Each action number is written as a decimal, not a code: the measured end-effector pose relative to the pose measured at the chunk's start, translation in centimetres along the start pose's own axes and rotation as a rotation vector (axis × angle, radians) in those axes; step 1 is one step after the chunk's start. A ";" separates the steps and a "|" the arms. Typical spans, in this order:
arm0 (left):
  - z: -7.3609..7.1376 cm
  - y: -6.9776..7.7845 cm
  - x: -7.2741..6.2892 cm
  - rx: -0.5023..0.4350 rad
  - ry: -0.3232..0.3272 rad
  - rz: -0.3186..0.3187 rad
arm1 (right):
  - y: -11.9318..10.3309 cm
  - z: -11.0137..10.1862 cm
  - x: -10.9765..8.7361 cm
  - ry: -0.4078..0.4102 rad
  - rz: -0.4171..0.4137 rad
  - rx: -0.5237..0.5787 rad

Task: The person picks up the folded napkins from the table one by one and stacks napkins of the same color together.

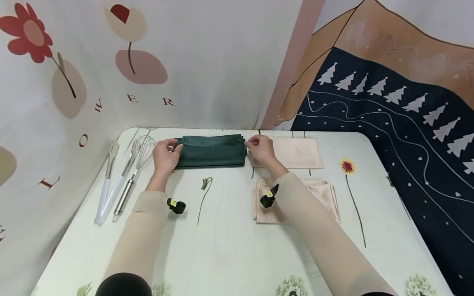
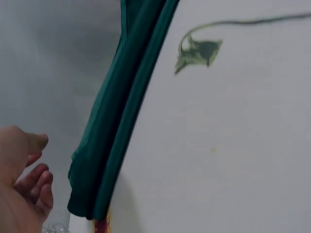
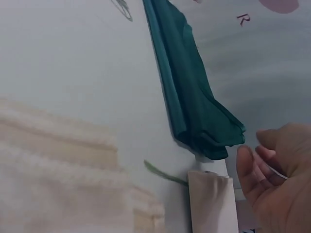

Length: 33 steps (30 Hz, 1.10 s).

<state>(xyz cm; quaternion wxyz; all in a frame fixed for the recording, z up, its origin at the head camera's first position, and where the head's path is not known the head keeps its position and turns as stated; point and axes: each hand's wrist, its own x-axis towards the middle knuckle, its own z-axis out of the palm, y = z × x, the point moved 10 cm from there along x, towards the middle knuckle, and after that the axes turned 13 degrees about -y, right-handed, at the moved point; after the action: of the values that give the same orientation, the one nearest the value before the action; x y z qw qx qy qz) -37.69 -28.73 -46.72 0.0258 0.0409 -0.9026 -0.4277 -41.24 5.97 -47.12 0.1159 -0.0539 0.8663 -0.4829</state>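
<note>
A folded dark green cloth (image 1: 211, 152) lies at the back of the table, its layers showing along the near edge. At its left end is my left hand (image 1: 165, 157), thumb and fingers loosely bent; the left wrist view shows a gap between this hand (image 2: 26, 179) and the green cloth (image 2: 119, 116). My right hand (image 1: 261, 149) is beside the right end. In the right wrist view its relaxed fingers are just off the corner of the green cloth (image 3: 194, 92), holding nothing. Below and behind the right hand lies a flat folded beige cloth (image 1: 298, 153).
A second, looser beige cloth stack (image 1: 322, 197) lies under my right forearm. To the left are a whisk (image 1: 129, 191) and two white-handled utensils (image 1: 103, 197). Printed flowers mark the white tablecloth (image 1: 222, 242). A patterned curtain (image 1: 222, 82) hangs behind.
</note>
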 end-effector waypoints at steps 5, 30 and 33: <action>1.3 1.9 -0.5 -0.087 -0.075 0.044 | 0.4 -1.4 -1.1 0.040 -0.035 0.059; 6.0 7.4 -7.0 -0.189 -0.258 0.178 | 5.1 -5.7 -8.9 -0.010 -0.082 0.119; 6.9 7.5 -7.7 -0.204 -0.268 0.177 | 5.7 -6.2 -9.9 0.000 -0.064 0.111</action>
<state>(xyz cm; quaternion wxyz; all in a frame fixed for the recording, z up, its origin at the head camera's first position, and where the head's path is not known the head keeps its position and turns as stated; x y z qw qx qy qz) -30.95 -17.92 -45.39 -0.0533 -0.0987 -0.8500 -0.5148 -33.16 16.09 -47.36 0.1029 -0.0751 0.8362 -0.5334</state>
